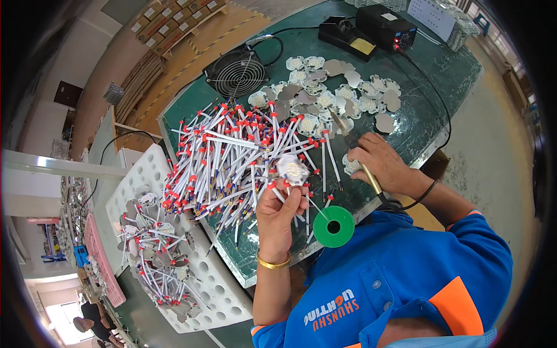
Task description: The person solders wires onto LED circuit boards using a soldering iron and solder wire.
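Observation:
My left hand (277,217) pinches a white LED board (293,169), blurred by motion, at the near edge of a wire pile. White wires with red ends show by its fingertips; whether they are joined to the board I cannot tell. A thin strand of solder runs from beside these fingers to a green solder spool (346,227) at the bench's near edge. My right hand (384,162) is closed around a soldering iron (372,178) with a brass-coloured handle, its cord trailing past my wrist. Its front points away toward the loose LED boards (348,93), apart from the held board.
A large pile of white wires (214,151) covers the green bench's left part. Behind stand a round fan (238,74), an iron stand (347,37) and a black soldering station (386,28). On the left, a white foam tray (212,281) bears wired boards (154,255). Another person (96,322) is far off.

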{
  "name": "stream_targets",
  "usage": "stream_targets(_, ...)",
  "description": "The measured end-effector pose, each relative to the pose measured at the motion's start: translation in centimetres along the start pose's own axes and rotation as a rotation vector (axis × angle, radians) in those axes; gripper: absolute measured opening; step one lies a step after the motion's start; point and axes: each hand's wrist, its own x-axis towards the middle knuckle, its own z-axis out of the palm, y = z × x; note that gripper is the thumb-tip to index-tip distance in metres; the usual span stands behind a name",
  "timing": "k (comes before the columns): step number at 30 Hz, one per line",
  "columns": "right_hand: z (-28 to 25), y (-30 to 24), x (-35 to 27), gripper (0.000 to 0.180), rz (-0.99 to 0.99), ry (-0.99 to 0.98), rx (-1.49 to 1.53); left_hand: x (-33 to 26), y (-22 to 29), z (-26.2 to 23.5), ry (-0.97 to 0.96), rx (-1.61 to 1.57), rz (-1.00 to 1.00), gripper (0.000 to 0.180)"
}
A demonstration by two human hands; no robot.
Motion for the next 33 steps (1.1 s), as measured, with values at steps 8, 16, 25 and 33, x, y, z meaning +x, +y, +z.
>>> stream_targets(8,1.5,0.5,-1.1,0.038,-0.005,0.108,0.228,1.2,-1.5,0.0,-0.196,1.07,0.266,0.019)
stream_targets(16,2.9,1.4,-1.3,0.037,-0.012,0.208,0.247,1.1,-1.0,1.3,-0.314,1.357,0.338,0.024)
stream_targets(25,2.1,0.7,-0.3,0.033,0.001,0.378,0.391,1.8,-0.4,0.2,-0.152,0.827,0.14,0.012)
stream_targets(33,1.1,-0.8,2.0,0.032,-0.038,0.381,0.528,1.4,1.0,-0.9,-0.113,-0.089,0.066,0.023)
